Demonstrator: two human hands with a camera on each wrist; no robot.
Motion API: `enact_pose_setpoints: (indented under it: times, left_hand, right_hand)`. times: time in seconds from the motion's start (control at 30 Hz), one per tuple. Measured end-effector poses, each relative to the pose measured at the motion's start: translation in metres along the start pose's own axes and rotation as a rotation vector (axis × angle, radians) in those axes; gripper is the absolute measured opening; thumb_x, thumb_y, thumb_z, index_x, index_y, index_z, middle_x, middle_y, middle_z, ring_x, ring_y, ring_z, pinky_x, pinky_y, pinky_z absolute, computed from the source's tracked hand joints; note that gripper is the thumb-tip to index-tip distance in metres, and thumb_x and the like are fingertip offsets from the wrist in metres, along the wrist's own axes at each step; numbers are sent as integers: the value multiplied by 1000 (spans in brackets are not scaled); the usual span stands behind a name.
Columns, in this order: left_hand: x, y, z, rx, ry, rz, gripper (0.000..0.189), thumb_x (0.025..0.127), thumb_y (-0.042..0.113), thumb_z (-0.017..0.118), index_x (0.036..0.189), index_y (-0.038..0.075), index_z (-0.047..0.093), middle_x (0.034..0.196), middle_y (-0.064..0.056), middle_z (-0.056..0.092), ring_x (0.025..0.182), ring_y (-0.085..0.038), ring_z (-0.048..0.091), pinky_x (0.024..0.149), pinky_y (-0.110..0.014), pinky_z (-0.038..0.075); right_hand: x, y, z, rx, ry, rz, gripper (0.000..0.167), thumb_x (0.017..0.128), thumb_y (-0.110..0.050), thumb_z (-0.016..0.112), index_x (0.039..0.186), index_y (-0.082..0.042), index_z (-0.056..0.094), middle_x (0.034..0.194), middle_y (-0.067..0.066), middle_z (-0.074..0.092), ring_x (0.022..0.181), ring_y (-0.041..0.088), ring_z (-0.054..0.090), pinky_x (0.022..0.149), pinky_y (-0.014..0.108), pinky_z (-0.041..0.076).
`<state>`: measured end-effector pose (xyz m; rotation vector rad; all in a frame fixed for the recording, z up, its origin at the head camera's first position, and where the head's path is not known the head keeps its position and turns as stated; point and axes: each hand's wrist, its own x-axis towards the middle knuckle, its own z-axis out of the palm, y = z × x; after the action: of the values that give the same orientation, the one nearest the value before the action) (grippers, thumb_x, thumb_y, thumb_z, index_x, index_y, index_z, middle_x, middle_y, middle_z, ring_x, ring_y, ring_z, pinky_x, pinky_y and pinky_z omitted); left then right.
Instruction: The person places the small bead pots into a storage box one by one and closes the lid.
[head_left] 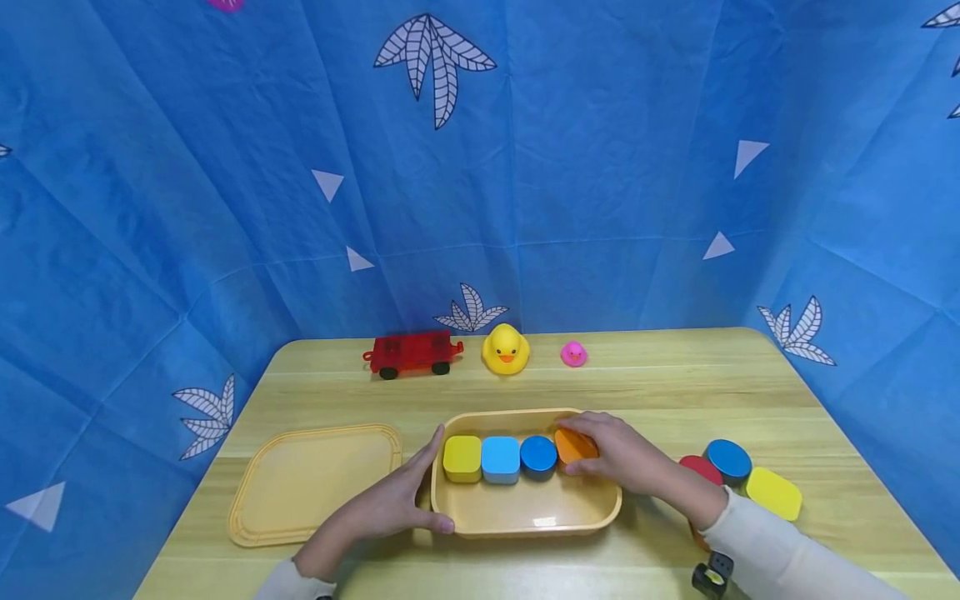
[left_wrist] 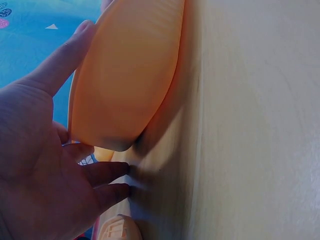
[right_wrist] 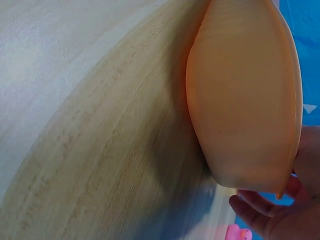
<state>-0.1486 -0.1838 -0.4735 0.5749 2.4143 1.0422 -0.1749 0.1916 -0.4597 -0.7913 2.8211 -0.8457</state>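
An orange-beige plastic box [head_left: 525, 510] stands on the table. Along its back side, a yellow block [head_left: 462, 457], a light blue block [head_left: 500, 458] and a round dark blue block [head_left: 538, 457] sit in a row. At the row's right end is an orange block [head_left: 573, 447], pinched between the thumb and fingers of my right hand [head_left: 626, 452]. My left hand [head_left: 393, 498] spans the box's left end, thumb at the front rim and the other fingers spread. In the left wrist view its fingertips are at the box wall [left_wrist: 125, 75].
Left of the box lies a beige lid [head_left: 315, 483]. Red [head_left: 701, 468], blue [head_left: 728, 460] and yellow [head_left: 775, 493] blocks lie by my right forearm. Along the back stand a red toy wagon [head_left: 411, 352], a yellow duck [head_left: 506, 350] and a small pink duck [head_left: 573, 354].
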Motion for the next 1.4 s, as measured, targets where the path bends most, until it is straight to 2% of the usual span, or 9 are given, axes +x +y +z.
enact_pose_setpoints:
  times: [0.23,0.63,0.97,1.17,1.4]
  left_hand:
    - [0,1,0,-4,-2,-6,129,80,54,85,167,23,-5,174,-8,7,157,-35,17,122,-60,25]
    - [1,-1,0,-10,-3,1,130,80,55,85,167,22,-5,174,-8,5,158,-35,16,123,-59,25]
    - [1,0,1,-11,-3,2,130,80,55,85,167,21,-5,174,-9,5,158,-36,16,123,-60,24]
    - [0,1,0,-15,-7,3,130,80,55,85,167,20,-5,174,-9,5,158,-36,16,123,-60,24]
    - [0,0,0,-15,-7,1,130,80,54,85,167,22,-6,174,-9,5,158,-35,16,123,-59,24]
  right_hand:
    - [-1,2,-2,39,10,7,68,87,-37,83,142,-4,61,141,15,63,132,41,56,109,59,45]
    - [-8,4,-11,97,38,48,68,87,-33,84,146,-9,60,144,11,62,134,37,55,111,59,44]
    - [-23,10,-18,125,61,13,67,89,-30,83,147,-8,57,147,13,59,132,38,56,102,54,53]
    - [-35,14,-26,158,95,45,67,90,-29,82,148,-10,56,149,13,57,131,40,56,102,58,52]
    - [-53,25,-30,118,134,92,70,89,-38,82,149,-12,56,148,12,57,133,43,54,105,64,47]
